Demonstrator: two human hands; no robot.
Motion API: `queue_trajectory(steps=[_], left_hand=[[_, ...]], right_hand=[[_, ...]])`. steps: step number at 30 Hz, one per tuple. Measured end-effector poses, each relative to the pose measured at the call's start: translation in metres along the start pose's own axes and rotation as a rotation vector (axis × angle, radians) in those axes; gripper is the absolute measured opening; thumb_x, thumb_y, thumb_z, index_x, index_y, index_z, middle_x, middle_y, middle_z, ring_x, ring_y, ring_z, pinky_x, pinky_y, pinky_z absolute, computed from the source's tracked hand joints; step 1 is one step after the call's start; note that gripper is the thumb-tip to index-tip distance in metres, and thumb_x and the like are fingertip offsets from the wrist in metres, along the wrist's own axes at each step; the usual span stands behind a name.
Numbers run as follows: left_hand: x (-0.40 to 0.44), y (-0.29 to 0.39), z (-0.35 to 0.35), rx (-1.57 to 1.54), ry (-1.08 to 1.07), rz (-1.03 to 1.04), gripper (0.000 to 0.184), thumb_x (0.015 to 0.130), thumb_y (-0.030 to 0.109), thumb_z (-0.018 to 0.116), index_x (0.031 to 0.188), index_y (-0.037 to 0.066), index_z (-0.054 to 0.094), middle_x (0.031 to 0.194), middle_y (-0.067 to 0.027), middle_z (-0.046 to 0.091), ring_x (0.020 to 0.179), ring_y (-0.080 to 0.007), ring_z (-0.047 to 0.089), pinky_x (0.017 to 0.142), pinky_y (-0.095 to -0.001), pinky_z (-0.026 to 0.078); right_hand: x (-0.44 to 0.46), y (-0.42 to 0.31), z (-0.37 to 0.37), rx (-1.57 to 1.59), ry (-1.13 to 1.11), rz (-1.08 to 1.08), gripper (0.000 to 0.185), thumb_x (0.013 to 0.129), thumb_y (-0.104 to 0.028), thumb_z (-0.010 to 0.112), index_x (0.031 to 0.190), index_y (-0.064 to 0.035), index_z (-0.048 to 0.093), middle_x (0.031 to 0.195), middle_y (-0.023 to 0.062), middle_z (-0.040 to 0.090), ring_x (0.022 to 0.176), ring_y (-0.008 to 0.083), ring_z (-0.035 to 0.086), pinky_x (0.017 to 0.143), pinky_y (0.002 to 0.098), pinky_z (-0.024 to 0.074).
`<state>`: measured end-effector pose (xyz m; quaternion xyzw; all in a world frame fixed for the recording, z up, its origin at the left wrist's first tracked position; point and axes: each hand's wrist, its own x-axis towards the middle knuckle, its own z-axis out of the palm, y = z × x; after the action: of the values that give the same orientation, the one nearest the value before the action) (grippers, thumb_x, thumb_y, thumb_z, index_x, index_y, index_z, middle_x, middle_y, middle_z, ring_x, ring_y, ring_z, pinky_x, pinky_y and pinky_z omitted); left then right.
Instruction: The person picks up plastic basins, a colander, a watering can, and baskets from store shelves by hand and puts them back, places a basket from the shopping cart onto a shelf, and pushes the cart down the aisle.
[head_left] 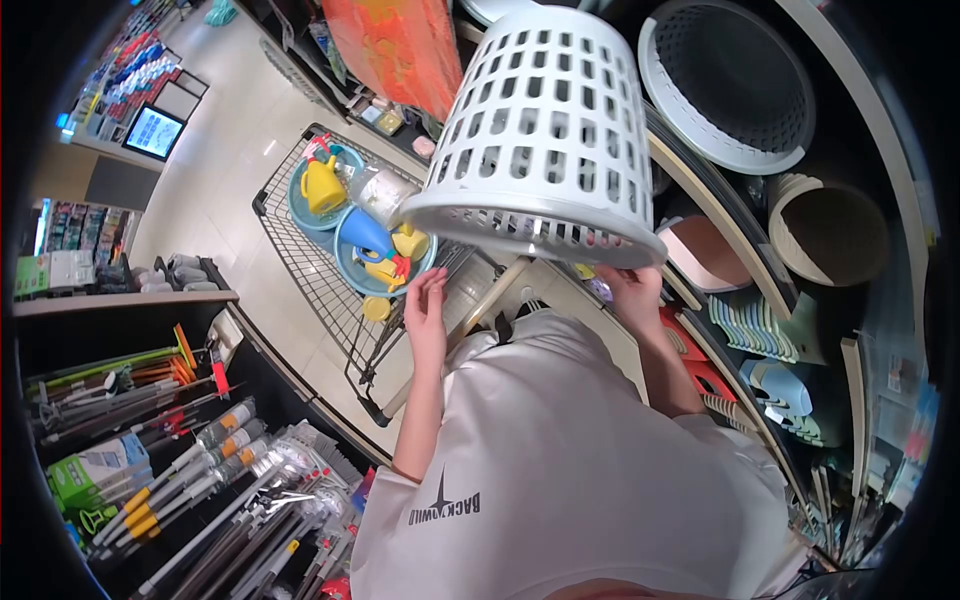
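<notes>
A white plastic laundry basket (535, 130) with rows of slots hangs tilted in front of me, its wide rim toward me. My right hand (635, 288) grips that rim at its lower right, with the fingers partly hidden behind it. Below the rim's left side is my left hand (427, 298), apart from the basket, its fingers loosely bent and holding nothing. Beside it stands a wire shopping cart (330, 325). In the cart are blue buckets (345, 268), yellow watering cans (323, 187), a blue watering can (366, 233) and a clear plastic-wrapped item (382, 195).
On the right, shelves (715, 200) hold a dark round basket (730, 85), a beige bin (830, 232) and hangers (750, 327). At lower left, a rack carries mops and poles (200, 490). A tiled aisle (215, 140) runs ahead, with a screen (155, 131) beyond.
</notes>
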<state>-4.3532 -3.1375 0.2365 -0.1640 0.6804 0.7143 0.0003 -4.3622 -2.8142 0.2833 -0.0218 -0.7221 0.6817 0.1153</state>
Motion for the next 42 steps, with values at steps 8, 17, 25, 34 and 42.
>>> queue_trajectory(steps=[8,17,25,34,42], left_hand=[[0.006,-0.094,-0.021,0.603,-0.194,0.059,0.027,0.103,0.020,0.059,0.118,-0.002,0.066,0.113,-0.0208,0.070,0.107,-0.0364,0.067,0.095,-0.0400,0.051],[0.003,-0.092,-0.016,0.737,-0.339,0.000,0.028,0.106,0.024,0.053,0.116,0.002,0.068,0.111,-0.0226,0.069,0.107,-0.0419,0.065,0.092,-0.0441,0.051],[0.004,-0.098,-0.016,0.732,-0.336,0.009,0.028,0.105,0.024,0.054,0.115,0.002,0.069,0.112,-0.0219,0.070,0.106,-0.0411,0.066,0.092,-0.0443,0.052],[-0.002,-0.104,-0.021,0.696,-0.280,-0.002,0.026,0.104,0.021,0.057,0.116,0.001,0.069,0.112,-0.0215,0.071,0.106,-0.0392,0.068,0.092,-0.0429,0.053],[-0.015,-0.095,-0.024,0.710,-0.206,-0.017,0.025,0.103,0.020,0.058,0.114,0.001,0.070,0.111,-0.0222,0.070,0.103,-0.0382,0.070,0.089,-0.0430,0.055]], right_hand=[[-0.006,0.028,-0.018,0.342,0.267,-0.072,0.054,0.093,0.005,0.073,0.143,0.0009,0.052,0.145,0.0156,0.056,0.132,0.0254,0.058,0.117,0.0414,0.0440],[0.007,0.024,-0.016,0.095,0.496,-0.033,0.039,0.097,0.003,0.069,0.134,0.0070,0.057,0.133,0.0136,0.063,0.117,0.0193,0.064,0.106,0.0352,0.0514],[0.082,-0.007,-0.034,0.159,0.482,-0.132,0.032,0.107,-0.011,0.059,0.133,0.0072,0.055,0.135,0.0186,0.063,0.109,0.0243,0.071,0.086,0.0334,0.0628],[0.124,-0.009,-0.083,0.365,0.315,0.321,0.041,0.113,-0.034,0.045,0.109,0.0045,0.060,0.101,0.0221,0.074,0.082,0.0235,0.075,0.068,0.0315,0.0624],[0.129,0.012,-0.073,0.481,0.405,0.221,0.040,0.113,-0.035,0.043,0.112,0.0024,0.056,0.115,0.0265,0.072,0.083,0.0226,0.073,0.066,0.0301,0.0603]])
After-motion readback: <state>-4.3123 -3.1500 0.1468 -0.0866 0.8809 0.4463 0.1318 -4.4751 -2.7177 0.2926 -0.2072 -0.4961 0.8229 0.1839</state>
